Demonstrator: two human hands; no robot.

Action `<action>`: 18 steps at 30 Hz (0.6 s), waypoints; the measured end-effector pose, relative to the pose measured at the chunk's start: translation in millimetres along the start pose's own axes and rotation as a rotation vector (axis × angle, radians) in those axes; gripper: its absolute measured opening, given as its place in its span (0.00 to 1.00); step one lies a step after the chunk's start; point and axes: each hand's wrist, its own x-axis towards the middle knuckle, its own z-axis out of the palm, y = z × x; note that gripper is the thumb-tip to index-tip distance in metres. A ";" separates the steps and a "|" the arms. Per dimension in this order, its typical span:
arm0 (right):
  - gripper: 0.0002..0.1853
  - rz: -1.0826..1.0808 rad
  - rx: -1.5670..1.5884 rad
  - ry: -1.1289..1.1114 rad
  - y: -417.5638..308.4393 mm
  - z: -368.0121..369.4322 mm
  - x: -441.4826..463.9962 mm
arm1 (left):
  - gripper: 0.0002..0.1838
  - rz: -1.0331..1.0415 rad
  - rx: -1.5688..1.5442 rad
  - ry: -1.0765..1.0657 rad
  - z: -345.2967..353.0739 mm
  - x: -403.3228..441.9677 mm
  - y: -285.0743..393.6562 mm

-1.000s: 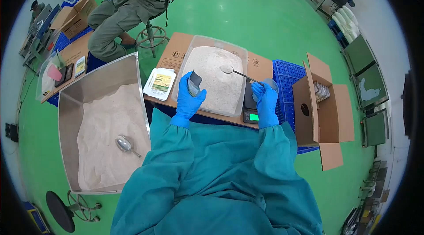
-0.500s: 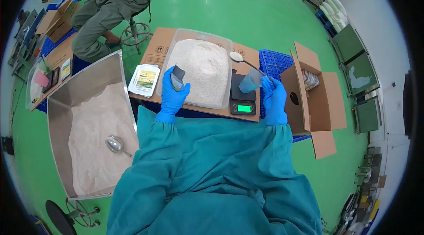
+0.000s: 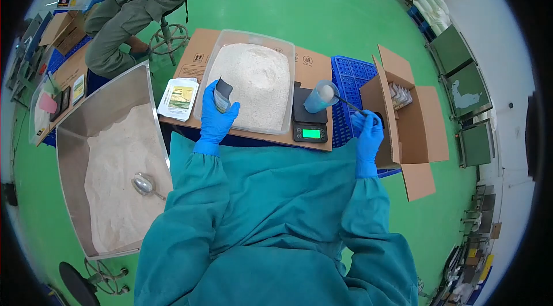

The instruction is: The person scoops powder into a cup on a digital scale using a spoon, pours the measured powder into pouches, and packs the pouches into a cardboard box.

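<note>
My right hand (image 3: 369, 136): fingers clamped on the dark-handled metal spoon (image 3: 351, 106), bowl at the mouth of the translucent blue plastic cup (image 3: 314, 103), just right of centre. Tip slowly, clear the rim. Left hand (image 3: 215, 123): fingers clamped on the small grey pouch (image 3: 223, 88), left of centre; keep it upright. Versus earlier frame, the bowl's moved down to the cup.
</note>
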 end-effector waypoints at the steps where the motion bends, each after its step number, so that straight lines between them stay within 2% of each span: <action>1: 0.11 -0.135 -0.135 -0.104 3.0 1.5 -4.9 | 0.38 0.003 0.004 0.001 -0.1 0.2 1.4; 3: 0.10 -0.319 -0.334 -0.267 4.7 -0.1 -7.8 | 0.39 0.003 0.009 0.000 -1.0 -0.4 3.2; 9: 0.10 -0.456 -0.543 -0.326 -1.2 2.1 -10.8 | 0.38 -0.004 -0.006 -0.004 0.1 -0.3 -3.7; 13: 0.10 -0.431 -0.469 -0.184 -21.4 21.1 -18.5 | 0.38 -0.016 -0.053 -0.003 0.2 1.3 -3.4; 15: 0.10 -0.367 -0.255 -0.106 -36.2 45.9 -26.2 | 0.38 -0.020 -0.046 -0.002 -0.1 0.9 -2.7; 16: 0.10 -0.362 -0.252 -0.111 -37.2 59.2 -30.7 | 0.38 -0.009 -0.024 -0.002 -0.3 1.4 -2.8; 18: 0.10 -0.194 -0.206 -0.159 -35.2 86.3 -38.2 | 0.38 0.002 0.003 0.000 -1.3 1.2 -4.4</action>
